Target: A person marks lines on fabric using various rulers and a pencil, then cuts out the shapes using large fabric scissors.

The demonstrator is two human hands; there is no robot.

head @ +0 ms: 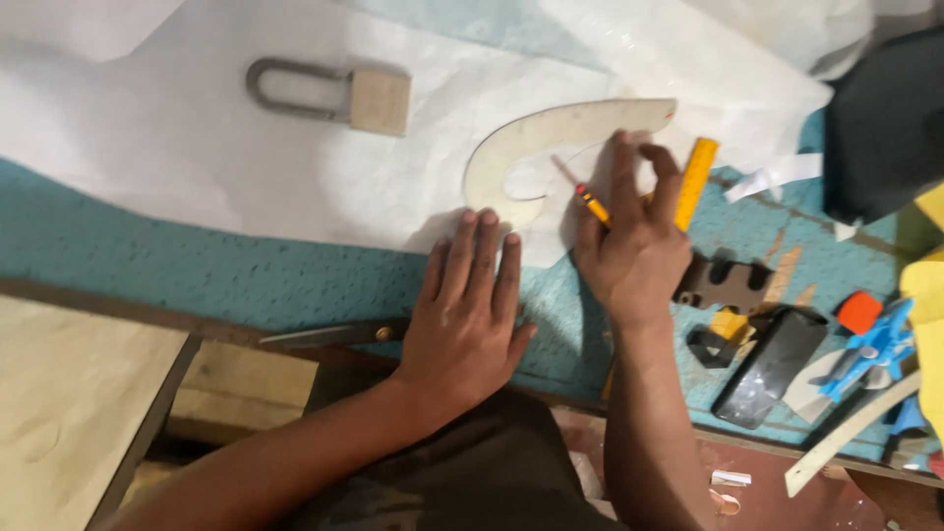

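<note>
Premises: a tailoring or pattern-cutting workshop. Evidence: a table (197, 270) with a worn, speckled teal covering, spread with a large sheet of white pattern paper (197, 147). On the paper lie a wooden curve template (551, 133) and a heavy padlock (339, 95). A yellow ruler (698, 172) and a pencil (593, 206) are in use at the paper's edge. Scissors (334, 334) rest at the table's near edge. Loose tools, offcuts and fabric (880, 118) crowd the right side.
</note>
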